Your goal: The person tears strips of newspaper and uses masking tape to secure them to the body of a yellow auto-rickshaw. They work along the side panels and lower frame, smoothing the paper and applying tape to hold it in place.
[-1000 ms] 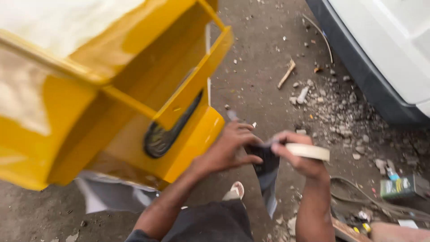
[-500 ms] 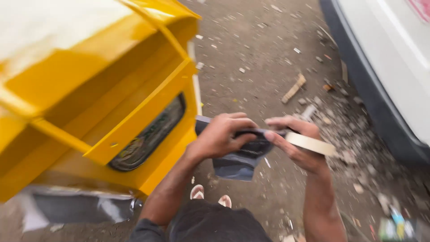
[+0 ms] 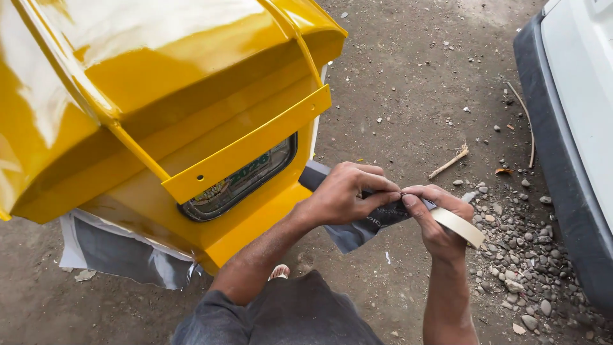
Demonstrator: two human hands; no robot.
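Left hand [image 3: 345, 191] curled, thumb and forefinger pinched on the loose end of the tape roll [image 3: 461, 228]; remaining fingers folded over a dark grey sheet [image 3: 354, 235] that hangs below the knuckles; whether they grip the sheet or only rest on it, cannot tell.

Right hand [image 3: 434, 220] closed round the roll, thumb and forefinger tips meeting the left's at the same spot; roll juts out toward 4 o'clock from the palm.

Step in hand, as judged: picking the tape end free of the roll; no length drawn off yet. Next move would call for a firm nail-edge pinch on the end and a steady counter-hold on the roll.

Position: both hands right of frame centre, over bare ground; yellow body panel [image 3: 159, 96] at 10 o'clock of them, apart from the fingers.

Materials:
- tape: pale cream, papery, matt; a narrow flat ring
- panel: glossy fresh yellow, hard reflections, folded flanges; dark rounded recess [image 3: 239, 182] in its lower face
- masking paper [image 3: 121, 252] under the panel at 8 o'clock: grey-white, creased
- ground [image 3: 408, 83]: packed dirt, loose gravel toward 4 o'clock; dry stick [image 3: 450, 161] at 1 o'clock
- white vehicle [image 3: 581, 96] at 2 o'clock: smooth, dark lower trim
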